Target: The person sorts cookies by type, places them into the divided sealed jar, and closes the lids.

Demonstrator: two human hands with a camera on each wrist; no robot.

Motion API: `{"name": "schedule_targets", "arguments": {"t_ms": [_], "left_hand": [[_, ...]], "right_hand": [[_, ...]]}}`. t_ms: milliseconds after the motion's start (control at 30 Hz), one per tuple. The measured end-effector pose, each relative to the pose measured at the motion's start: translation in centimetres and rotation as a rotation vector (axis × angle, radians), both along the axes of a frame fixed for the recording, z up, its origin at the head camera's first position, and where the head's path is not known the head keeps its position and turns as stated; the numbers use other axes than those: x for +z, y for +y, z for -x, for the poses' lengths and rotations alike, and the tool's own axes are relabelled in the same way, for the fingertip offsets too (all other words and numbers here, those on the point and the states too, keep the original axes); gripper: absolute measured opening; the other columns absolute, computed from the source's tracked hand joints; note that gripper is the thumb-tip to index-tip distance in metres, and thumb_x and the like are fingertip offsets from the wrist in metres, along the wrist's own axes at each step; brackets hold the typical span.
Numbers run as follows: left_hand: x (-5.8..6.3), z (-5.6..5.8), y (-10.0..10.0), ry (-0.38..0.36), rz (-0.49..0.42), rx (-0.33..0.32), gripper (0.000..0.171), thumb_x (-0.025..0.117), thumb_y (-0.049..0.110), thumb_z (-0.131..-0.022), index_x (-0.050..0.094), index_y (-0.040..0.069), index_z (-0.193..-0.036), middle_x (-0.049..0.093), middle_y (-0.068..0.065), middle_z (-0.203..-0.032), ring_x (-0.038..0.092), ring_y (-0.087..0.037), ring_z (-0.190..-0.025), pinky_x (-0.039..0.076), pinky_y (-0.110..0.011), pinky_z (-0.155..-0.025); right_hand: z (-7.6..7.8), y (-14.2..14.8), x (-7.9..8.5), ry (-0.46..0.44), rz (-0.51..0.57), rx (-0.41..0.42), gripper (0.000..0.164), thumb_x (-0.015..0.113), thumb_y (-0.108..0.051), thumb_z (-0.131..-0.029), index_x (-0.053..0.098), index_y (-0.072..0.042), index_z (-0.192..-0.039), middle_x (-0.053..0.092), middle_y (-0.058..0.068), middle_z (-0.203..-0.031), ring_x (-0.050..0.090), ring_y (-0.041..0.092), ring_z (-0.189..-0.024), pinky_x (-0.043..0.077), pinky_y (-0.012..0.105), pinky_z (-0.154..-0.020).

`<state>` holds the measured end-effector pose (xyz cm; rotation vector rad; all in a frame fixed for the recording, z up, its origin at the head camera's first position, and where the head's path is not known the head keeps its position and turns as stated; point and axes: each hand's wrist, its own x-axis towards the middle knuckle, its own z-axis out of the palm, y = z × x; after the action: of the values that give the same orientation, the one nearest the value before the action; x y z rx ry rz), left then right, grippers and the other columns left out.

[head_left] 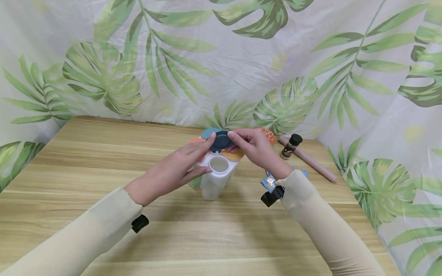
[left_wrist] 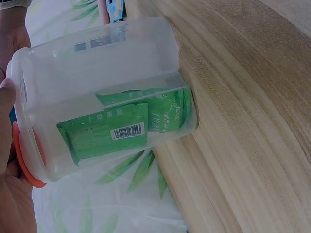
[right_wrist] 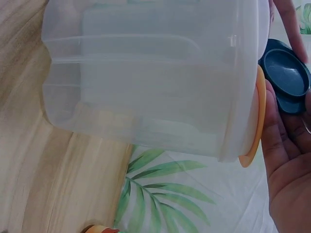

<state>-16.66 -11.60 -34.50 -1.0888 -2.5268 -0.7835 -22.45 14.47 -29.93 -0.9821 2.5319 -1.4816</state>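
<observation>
A clear plastic storage container (head_left: 211,188) with several coloured flip lids stands upright on the table. Its dark blue lid (head_left: 221,142) is raised, leaving a round opening (head_left: 219,164) exposed at the front. My right hand (head_left: 259,149) pinches that lid's right edge between thumb and fingers. At the lid's left edge are the fingertips of my left hand (head_left: 169,172), fingers extended, with the thumb beside the opening's rim. Green packets (left_wrist: 104,131) show through the container wall in the left wrist view, below an orange lid (left_wrist: 24,155). A yellow-orange lid (right_wrist: 260,116) shows in the right wrist view.
Right of the container lie a blue packet (head_left: 268,181), a small dark-capped bottle (head_left: 292,146) and a long pink rod (head_left: 317,165). An orange speckled round thing (head_left: 268,135) sits behind my right hand. A leaf-patterned cloth (head_left: 241,76) hangs behind the wooden table (head_left: 172,237).
</observation>
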Motion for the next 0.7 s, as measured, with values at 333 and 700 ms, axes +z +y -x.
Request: {"name": "schedule_targets", "arguments": {"t_ms": [333,700], "left_hand": [[-0.1,0.2,0.0,-0.007,-0.12,-0.046,0.09,0.081,0.019,-0.093,0.029,0.014,-0.167,0.06,-0.011,-0.15,0.058,-0.026,-0.136,0.052,-0.045,-0.112],[0.1,0.2,0.3,-0.033,-0.184,-0.058,0.087,0.083,0.017,-0.09,0.036,0.01,-0.164,0.061,-0.008,-0.151,0.056,-0.026,-0.14,0.049,-0.044,-0.116]], "right_hand": [[-0.2,0.0,-0.6,0.024,0.01,-0.027,0.029,0.055,-0.018,-0.11,0.078,0.0,-0.113,0.079,0.016,-0.099,0.076,0.013,-0.085,0.065,0.03,-0.082],[-0.3,3.6,-1.5,-0.009,0.134,-0.03,0.032,0.052,-0.013,-0.111,0.071,0.012,-0.116,0.074,0.031,-0.111,0.076,0.007,-0.096,0.064,0.028,-0.088]]}}
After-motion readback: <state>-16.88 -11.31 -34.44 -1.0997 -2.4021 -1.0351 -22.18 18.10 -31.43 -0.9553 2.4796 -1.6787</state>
